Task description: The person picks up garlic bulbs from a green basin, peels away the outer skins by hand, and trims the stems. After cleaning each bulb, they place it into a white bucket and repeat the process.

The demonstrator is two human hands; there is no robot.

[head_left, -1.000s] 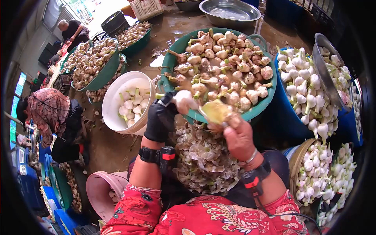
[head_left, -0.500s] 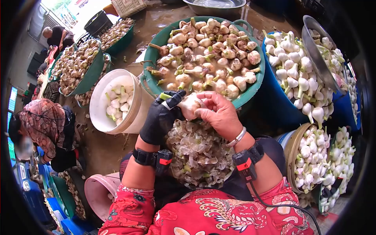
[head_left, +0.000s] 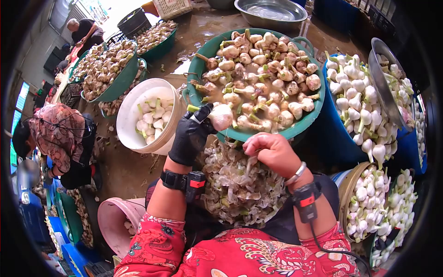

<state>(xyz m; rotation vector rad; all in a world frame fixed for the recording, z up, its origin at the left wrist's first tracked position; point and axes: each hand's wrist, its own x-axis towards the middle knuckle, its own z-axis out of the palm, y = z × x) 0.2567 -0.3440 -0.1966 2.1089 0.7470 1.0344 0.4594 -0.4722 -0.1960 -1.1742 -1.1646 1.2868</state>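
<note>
In its black glove, my left hand (head_left: 190,137) grips a garlic bulb (head_left: 220,117) by the stem, with the green cut end sticking out past the thumb. The bulb looks pale and mostly smooth. My bare right hand (head_left: 273,154) is apart from it, lower and to the right, fingers pinched on a strip of garlic skin (head_left: 250,164) that hangs down. Below both hands lies a heap of peeled garlic skins (head_left: 240,189). Just beyond, a green tub (head_left: 317,111) holds unpeeled garlic bulbs in murky water.
A white bucket (head_left: 123,121) with cleaned bulbs stands left, a pink bucket (head_left: 110,220) below it. At right are a blue barrel (head_left: 333,117) of white garlic, a metal basin (head_left: 385,85) and another full bucket (head_left: 349,194). Two other people (head_left: 60,138) bend over at the left.
My right hand has moved down from the bulb, drawing a strip of skin away. My left hand keeps its hold on the bulb. The whole view has shifted slightly.
</note>
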